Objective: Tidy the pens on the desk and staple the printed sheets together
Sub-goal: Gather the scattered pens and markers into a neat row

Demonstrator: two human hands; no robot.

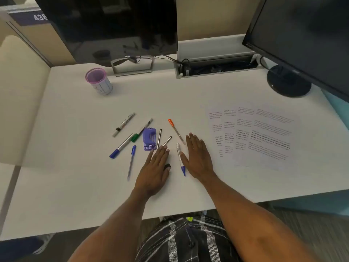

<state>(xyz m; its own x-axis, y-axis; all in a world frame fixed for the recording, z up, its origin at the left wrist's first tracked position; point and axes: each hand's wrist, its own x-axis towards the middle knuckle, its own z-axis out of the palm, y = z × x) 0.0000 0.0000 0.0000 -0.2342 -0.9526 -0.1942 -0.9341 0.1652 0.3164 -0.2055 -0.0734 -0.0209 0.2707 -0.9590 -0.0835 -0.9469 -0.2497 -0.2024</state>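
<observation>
Several pens and markers lie scattered mid-desk: a black marker (123, 124), a green one (142, 130), a blue marker (120, 146), a thin blue pen (131, 162), an orange-capped pen (176, 130), two dark slim pens (159, 137) and a blue-tipped marker (181, 159). A purple stapler (149, 138) lies among them. Printed sheets (260, 138) are fanned out at the right. My left hand (155, 170) lies flat, palm down, fingertips on the slim pens. My right hand (196, 156) lies flat beside the blue-tipped marker.
A purple-rimmed pen cup (99, 81) stands at the back left. Two monitors stand behind, one stand (132, 66) at the middle and a round base (288, 81) at the right. A cable tray (217, 67) runs along the back edge.
</observation>
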